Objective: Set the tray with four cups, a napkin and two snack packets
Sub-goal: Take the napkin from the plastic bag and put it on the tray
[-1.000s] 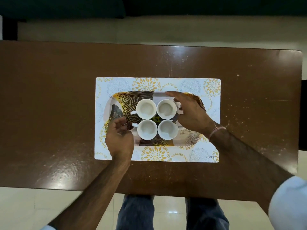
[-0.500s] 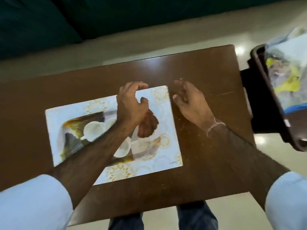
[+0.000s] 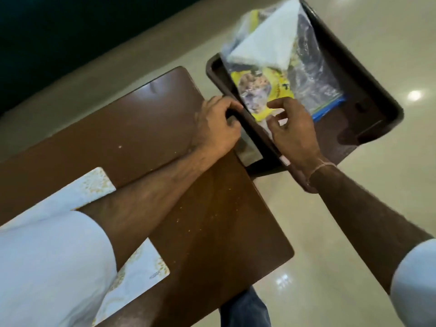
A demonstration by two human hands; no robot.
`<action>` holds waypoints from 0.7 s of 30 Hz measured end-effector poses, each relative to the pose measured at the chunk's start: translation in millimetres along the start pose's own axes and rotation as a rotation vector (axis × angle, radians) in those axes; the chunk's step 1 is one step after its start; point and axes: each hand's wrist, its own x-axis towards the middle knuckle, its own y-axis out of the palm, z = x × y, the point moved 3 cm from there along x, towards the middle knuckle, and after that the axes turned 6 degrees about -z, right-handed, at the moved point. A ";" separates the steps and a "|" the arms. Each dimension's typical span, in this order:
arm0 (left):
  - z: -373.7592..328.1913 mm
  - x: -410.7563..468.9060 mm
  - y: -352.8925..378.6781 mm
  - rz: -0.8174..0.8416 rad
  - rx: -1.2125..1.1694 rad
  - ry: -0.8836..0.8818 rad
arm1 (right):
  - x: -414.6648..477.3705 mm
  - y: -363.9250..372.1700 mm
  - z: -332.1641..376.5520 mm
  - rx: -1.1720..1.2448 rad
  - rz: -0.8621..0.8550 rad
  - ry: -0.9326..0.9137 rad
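A dark brown bin [image 3: 368,95] stands to the right of the table and holds a yellow snack packet [image 3: 262,90], a white napkin [image 3: 266,41] and a clear plastic bag [image 3: 316,74]. My left hand [image 3: 217,126] is curled over the bin's near rim. My right hand [image 3: 292,131] reaches into the bin, its fingers pinched at the lower corner of the yellow packet. The tray with the cups is out of view, hidden behind my left arm and sleeve.
The brown table [image 3: 200,220] fills the lower left, with a patterned placemat [image 3: 94,185] showing around my left sleeve. Shiny tiled floor [image 3: 354,267] lies to the right. My blue-trousered leg [image 3: 247,310] shows below the table edge.
My view has swung right from the tray to the bin. Both hands left the cups and crossed the table; the left now grips the bin rim, the right touches the yellow packet.
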 end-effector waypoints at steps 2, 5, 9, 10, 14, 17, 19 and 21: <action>-24.7 11.3 30.2 0.002 0.039 0.082 | 7.0 -16.7 -28.3 -0.011 -0.055 0.057; -55.6 22.0 73.3 0.024 0.185 0.267 | 15.8 -33.2 -64.2 -0.022 -0.104 0.182; -78.1 25.9 129.9 0.236 0.439 0.379 | 24.1 -41.2 -102.7 -0.003 -0.198 0.389; -79.4 26.6 141.0 0.282 0.503 0.378 | 25.5 -41.3 -110.7 0.045 -0.227 0.471; -78.8 31.6 157.8 0.301 0.573 0.347 | 28.4 -38.2 -120.8 0.443 -0.373 0.802; -77.8 38.1 155.1 0.289 0.489 0.308 | 31.1 -38.2 -119.7 0.745 -0.417 0.911; -75.4 39.7 152.2 0.271 0.403 0.255 | 31.4 -39.1 -117.9 0.823 -0.398 0.926; -75.1 39.7 151.3 0.233 0.298 0.203 | 32.5 -38.9 -115.0 0.840 -0.349 0.867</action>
